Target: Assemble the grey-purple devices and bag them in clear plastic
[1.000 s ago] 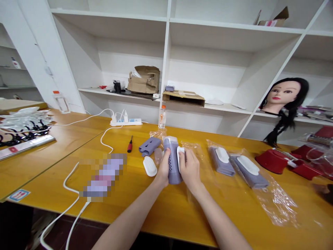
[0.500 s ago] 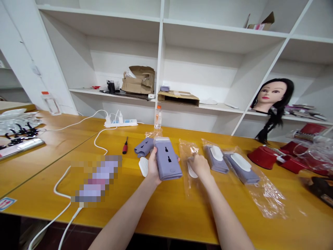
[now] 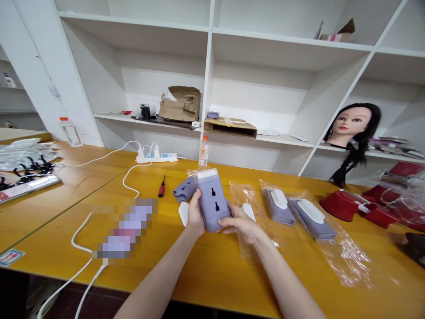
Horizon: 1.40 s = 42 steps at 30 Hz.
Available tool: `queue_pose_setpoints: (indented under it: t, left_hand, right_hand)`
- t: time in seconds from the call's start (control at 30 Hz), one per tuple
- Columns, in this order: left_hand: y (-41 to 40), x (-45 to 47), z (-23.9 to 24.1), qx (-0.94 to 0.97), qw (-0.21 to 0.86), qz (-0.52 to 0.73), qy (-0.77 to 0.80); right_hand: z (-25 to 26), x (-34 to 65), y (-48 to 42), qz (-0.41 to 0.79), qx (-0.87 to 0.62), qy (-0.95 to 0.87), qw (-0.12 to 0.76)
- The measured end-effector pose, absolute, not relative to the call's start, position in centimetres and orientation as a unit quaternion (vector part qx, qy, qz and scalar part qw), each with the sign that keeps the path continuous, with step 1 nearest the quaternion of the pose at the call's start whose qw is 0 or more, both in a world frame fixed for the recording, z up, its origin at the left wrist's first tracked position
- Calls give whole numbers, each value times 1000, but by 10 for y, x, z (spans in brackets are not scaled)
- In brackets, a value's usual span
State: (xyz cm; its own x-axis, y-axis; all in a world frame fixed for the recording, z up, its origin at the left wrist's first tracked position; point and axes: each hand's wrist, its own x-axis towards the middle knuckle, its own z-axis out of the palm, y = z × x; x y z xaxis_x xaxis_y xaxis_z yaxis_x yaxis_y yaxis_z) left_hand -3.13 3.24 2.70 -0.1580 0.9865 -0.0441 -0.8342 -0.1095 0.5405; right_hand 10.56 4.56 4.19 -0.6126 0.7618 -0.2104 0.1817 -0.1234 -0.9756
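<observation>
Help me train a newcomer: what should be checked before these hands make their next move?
1. Left hand supports the purple device: ok, it grips the left side.
2. Right hand is at the device: ok, its fingers are at the near right corner.
3. Both black slots are uncovered: ok.
4. Screwdriver is clear of the hands: ok, it lies apart on the table.
5. Plastic bag is clear of the right hand's area: not ok, it spreads beneath.
6. Device's underside is sound: cannot tell, hidden.

Right hand point(image 3: 244, 224) returns to the lavender slotted case point(image 3: 210, 201)
Its fingers touch the lower end; the white oval piece point(image 3: 248, 211) they gripped earlier now lies beside the hand, on a plastic bag point(image 3: 238, 191).
</observation>
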Motion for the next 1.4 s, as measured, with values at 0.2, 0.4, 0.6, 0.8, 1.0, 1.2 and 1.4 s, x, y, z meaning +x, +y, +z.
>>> queue_pose_setpoints:
  t: [0.2,0.4,0.6,0.8,1.0,1.2,1.4]
  left_hand:
    - [26,-29,28,198,634,719,204]
    - [26,-30,24,259,635,706,177]
    - [32,-38,20,313,563,677,357]
    - [23,-47,31,519,653,405,373]
    - [17,-42,36,568,652,361,348]
    - [17,-41,48,551,652,354,382]
    - [11,-51,43,494,667,392,396]
  right_hand:
    - [37,106,48,703,-350,-586,201]
    - [28,94,41,681,-354,-570,293]
    - [39,120,51,618,-341,-667,239]
    - [73,144,57,311,-346,-802,375]
    - [73,134,50,268,-329,-838,342]
    - [72,136,59,306,-333,-812,369]
    - [68,173,88,204,-512,-642,533]
